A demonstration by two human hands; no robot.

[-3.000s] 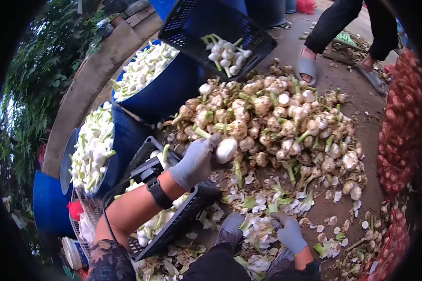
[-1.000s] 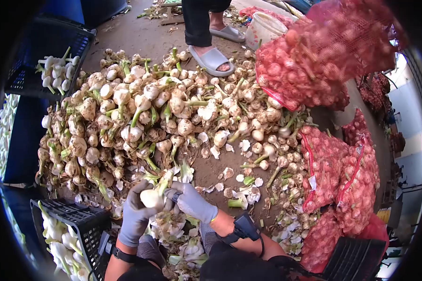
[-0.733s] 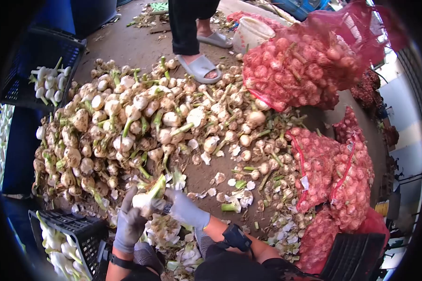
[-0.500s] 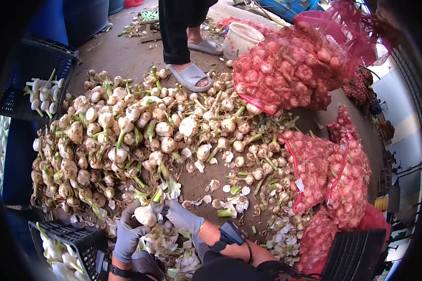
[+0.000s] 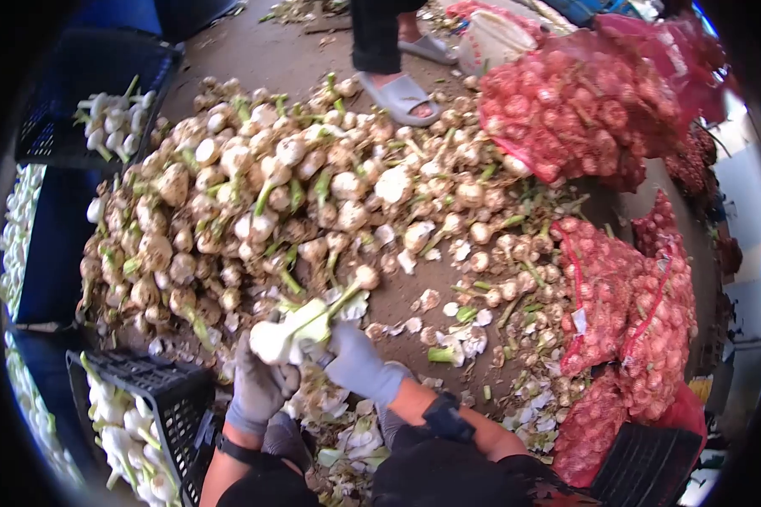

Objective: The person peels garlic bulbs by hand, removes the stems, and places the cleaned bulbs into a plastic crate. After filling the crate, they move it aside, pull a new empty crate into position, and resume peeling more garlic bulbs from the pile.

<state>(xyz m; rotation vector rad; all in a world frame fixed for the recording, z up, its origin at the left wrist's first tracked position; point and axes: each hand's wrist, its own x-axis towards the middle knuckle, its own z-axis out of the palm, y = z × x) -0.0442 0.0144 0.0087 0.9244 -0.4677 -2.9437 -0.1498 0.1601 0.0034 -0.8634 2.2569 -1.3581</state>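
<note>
A white garlic bulb with loosened outer skin and a green stem is held between my two gloved hands, low in the view. My left hand, in a grey glove, has its fingers closed around the bulb's underside. My right hand, also gloved in grey, is closed at the stem side, against the peeling skin; its fingertips are partly hidden. Just beyond both hands lies a large heap of unpeeled garlic with roots and stems. Peeled skins are scattered below my hands.
Black crates of cleaned garlic stand at the lower left and upper left. Red mesh sacks fill the right side, beside a black crate. Another person's sandalled foot is behind the heap, near a white bucket.
The view has shifted, so the heap and sacks appear farther right and higher. The garlic's skin and leaves now spread away from the bulb towards my right hand.
</note>
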